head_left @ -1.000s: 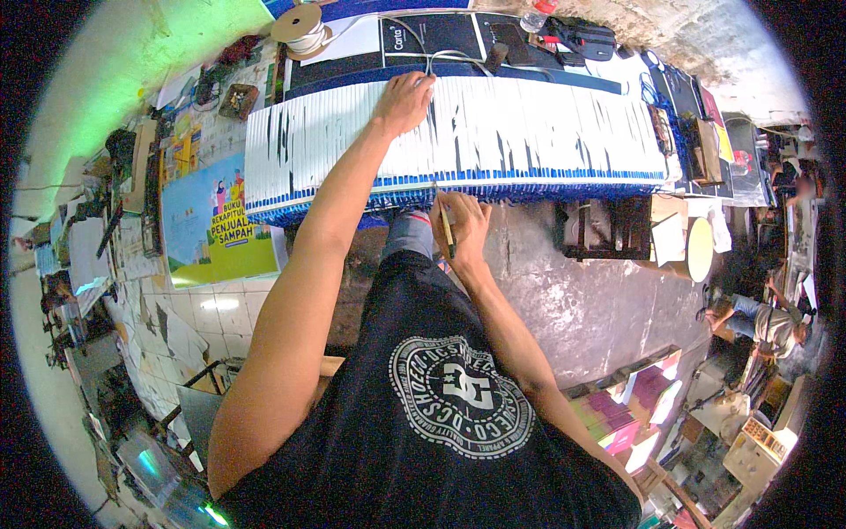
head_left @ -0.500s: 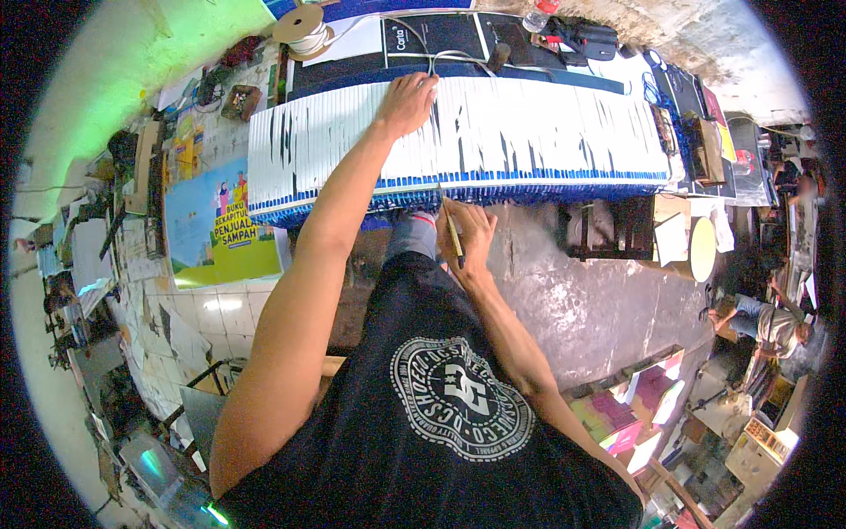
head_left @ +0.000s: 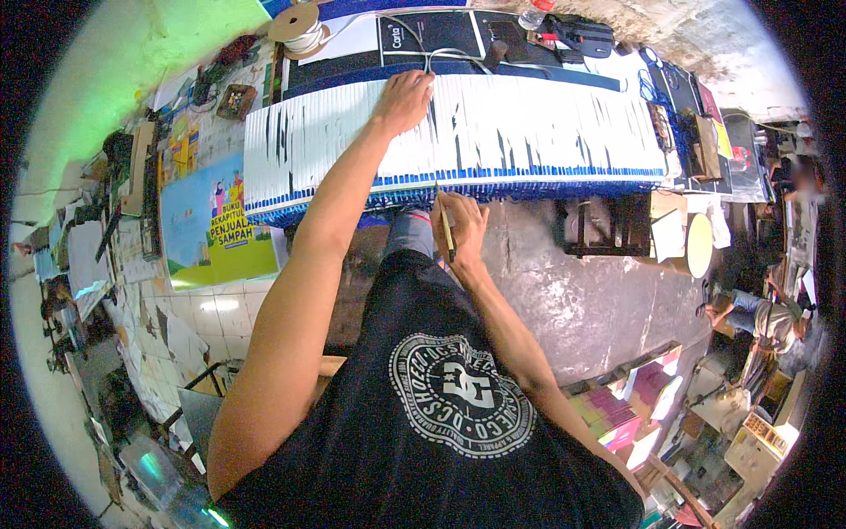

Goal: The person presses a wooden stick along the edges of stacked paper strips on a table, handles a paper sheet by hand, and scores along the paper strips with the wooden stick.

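Across the bench runs a long row of narrow white strips (head_left: 529,119), packed side by side, with dark gaps between some. Their near ends are blue, above a hanging blue fringe (head_left: 546,189). My left hand (head_left: 407,101) lies over the row's far edge, fingers bent and close together; what lies under the fingertips is hidden. At the near edge, my right hand (head_left: 463,227) is closed round a slim tan-handled tool (head_left: 447,231). The tool's upper end points at the blue edge, and its tip is too small to make out.
A spool of white cord (head_left: 298,26) stands at the far left, with a loose grey cable (head_left: 432,55) beyond the row. A plastic bottle (head_left: 536,13) and black bag (head_left: 582,37) are at the back. A poster (head_left: 211,220) lies left; another person (head_left: 775,322) sits far right.
My right hand has shifted slightly left, and the tool in it stands more upright. My left hand keeps its place on the row; the whole view has moved a little.
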